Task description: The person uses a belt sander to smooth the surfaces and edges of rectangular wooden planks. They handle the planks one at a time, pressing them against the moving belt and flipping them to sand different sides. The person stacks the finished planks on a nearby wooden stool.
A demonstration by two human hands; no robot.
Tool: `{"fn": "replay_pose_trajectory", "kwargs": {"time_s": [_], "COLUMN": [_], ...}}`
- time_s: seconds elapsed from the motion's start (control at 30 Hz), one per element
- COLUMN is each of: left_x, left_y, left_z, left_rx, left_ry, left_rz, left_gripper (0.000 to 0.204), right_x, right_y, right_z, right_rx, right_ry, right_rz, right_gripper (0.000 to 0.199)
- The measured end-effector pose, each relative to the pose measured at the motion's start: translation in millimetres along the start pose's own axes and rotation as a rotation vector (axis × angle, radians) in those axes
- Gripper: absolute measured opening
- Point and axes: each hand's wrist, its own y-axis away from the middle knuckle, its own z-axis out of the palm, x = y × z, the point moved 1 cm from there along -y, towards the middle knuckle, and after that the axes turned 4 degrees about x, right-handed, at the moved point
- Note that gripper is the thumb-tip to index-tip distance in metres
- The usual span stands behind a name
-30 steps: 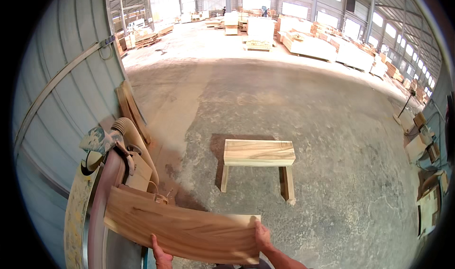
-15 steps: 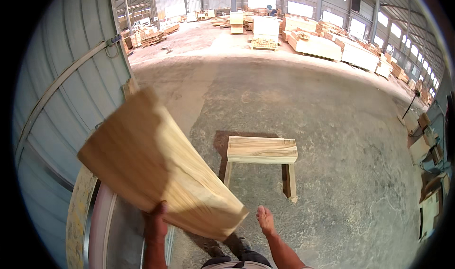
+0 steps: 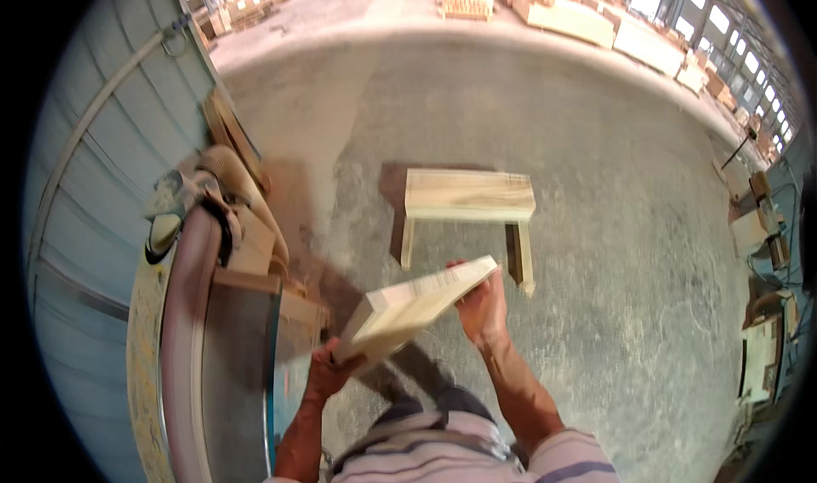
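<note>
A tilted board [image 3: 417, 308] is held clear of the belt machine [image 3: 189, 313] — not set down — its left end gripped by the curled left hand [image 3: 329, 370], its right end by the half-closed right hand [image 3: 485, 314]. Pale timber [image 3: 468, 194] is propped beyond; stacks [image 3: 563, 12] are ranged along the concrete floor's [image 3: 621, 228] far edge.

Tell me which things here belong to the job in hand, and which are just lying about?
Likely part of the job:
wooden board, held by the left hand and right hand
belt machine at left, probably
pale wood on two supports, possibly

Apparently just lying about:
leaning planks at left
timber stacks at the back
</note>
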Motion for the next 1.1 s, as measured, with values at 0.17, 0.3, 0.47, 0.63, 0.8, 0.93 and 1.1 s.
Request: {"fn": "replay_pose_trajectory", "kwargs": {"time_s": [0.17, 0.3, 0.47, 0.63, 0.8, 0.93, 1.1], "left_x": [-37, -68, -80, -96, -90, -72, -76], "left_y": [11, 12, 6, -2, -3, -3, -2], "left_z": [-12, -14, -7, -9, -8, -7, -10], "left_rx": [0.002, 0.007, -0.024, -0.086, -0.121, -0.152, -0.166], "left_ry": [0.008, -0.029, 0.044, -0.024, 0.075, 0.098, 0.038], "left_rz": [-0.048, -0.032, -0.004, 0.047, 0.106, 0.074, 0.121], "left_gripper": [0.034, 0.033, 0.030, 0.025, 0.023, 0.021, 0.020], "right_x": [11, 10, 9, 11, 7, 3, -1], "right_y": [16, 28, 50, 56, 69, 80, 102], "right_z": [10, 15, 23, 10, 12, 15, 50], "right_rx": [-0.049, -0.061, 0.060, 0.145, 0.196, 0.174, 0.161], "right_ry": [0.063, 0.130, 0.486, 0.429, 0.383, 0.572, 1.419], "right_rz": [0.045, 0.040, -0.057, -0.053, -0.060, -0.156, -0.768], "right_gripper": [0.074, 0.069, 0.048, 0.046, 0.046, 0.049, 0.040]}}
